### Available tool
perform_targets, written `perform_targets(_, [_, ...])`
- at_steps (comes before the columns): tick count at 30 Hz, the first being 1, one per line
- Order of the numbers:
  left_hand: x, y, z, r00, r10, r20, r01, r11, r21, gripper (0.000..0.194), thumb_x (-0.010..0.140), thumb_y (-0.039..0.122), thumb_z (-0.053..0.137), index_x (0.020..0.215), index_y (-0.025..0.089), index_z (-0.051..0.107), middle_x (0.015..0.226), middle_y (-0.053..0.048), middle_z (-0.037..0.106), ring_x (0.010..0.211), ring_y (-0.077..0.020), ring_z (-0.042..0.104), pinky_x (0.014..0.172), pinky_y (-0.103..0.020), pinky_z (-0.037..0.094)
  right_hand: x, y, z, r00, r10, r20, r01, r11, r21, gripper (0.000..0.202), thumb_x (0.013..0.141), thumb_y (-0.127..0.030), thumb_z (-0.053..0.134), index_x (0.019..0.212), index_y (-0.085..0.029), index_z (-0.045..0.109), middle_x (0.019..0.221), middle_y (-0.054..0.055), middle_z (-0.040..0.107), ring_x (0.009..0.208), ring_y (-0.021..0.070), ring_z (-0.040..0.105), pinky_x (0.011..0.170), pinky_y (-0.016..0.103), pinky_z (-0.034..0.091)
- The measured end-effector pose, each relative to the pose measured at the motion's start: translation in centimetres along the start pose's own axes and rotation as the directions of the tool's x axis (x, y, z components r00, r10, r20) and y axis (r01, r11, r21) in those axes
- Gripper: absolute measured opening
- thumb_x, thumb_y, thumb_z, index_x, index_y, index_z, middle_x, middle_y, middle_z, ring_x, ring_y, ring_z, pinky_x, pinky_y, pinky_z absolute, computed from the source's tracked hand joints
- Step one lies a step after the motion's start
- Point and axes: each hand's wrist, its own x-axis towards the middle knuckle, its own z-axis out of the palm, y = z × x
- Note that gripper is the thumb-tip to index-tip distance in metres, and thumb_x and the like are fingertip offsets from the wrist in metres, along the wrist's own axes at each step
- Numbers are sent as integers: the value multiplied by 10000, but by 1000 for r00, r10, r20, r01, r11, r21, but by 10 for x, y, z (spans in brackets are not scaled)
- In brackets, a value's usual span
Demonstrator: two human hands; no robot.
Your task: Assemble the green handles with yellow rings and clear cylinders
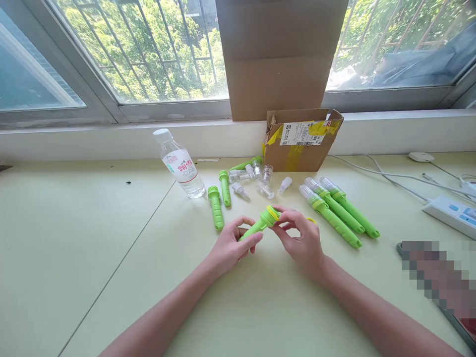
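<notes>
My left hand (238, 243) is closed around a green plastic handle (265, 219), tilted with its wide end up to the right. A yellow ring (273, 213) sits at that wide end, and the fingers of my right hand (299, 238) pinch it at the rim. Part of another yellow loop (311, 220) shows behind my right hand. Beyond my hands stand or lie loose green handles (215, 208), clear plastic caps (265, 189) and white-tipped clear pieces (285, 184). Several green handles with clear caps fitted (330, 213) lie side by side to the right.
A water bottle (182, 166) stands at the back left. An opened cardboard box (297, 153) is against the wall below the window. On the right are a power strip (449, 215), white cables (394, 176) and a phone with a blurred screen (439, 292).
</notes>
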Motion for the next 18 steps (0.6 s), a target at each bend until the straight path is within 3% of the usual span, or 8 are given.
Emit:
perform_targets(4, [1,-1,0,999,-13,-31,12,1000,-6,343,730,423,726,823,201,482,557,58,585,387,-46,381,394,-167,270,1,-2,0,1000,-14,2,14,1000,-5,130,823,-167,642,887,-232,550,1056,84,712,808,180,715,564,300,623])
perform_targets(7, [1,-2,0,999,0,-43,-1,1000,-8,300,754,435,697,765,171,554,600,14,629,374,-51,405,385,-187,283,1,-2,0,1000,-10,1,10,1000,-4,118,826,-171,640,880,-231,554,1048,82,712,774,176,716,549,298,617])
perform_targets(11, [0,-1,2,999,47,-28,-47,999,27,344,803,457,631,681,137,659,492,9,560,398,-72,427,424,-204,324,1,-1,-1,1000,14,2,-14,1000,-10,100,838,-179,622,880,-235,551,1028,77,710,820,188,715,557,305,619])
perform_targets(18, [2,-3,0,997,72,39,-74,995,71,438,869,514,519,673,141,641,506,6,512,475,-104,487,469,-214,339,1,1,-2,1000,11,15,-11,1000,5,141,831,-143,625,905,-234,548,1061,87,703,934,207,701,584,304,625])
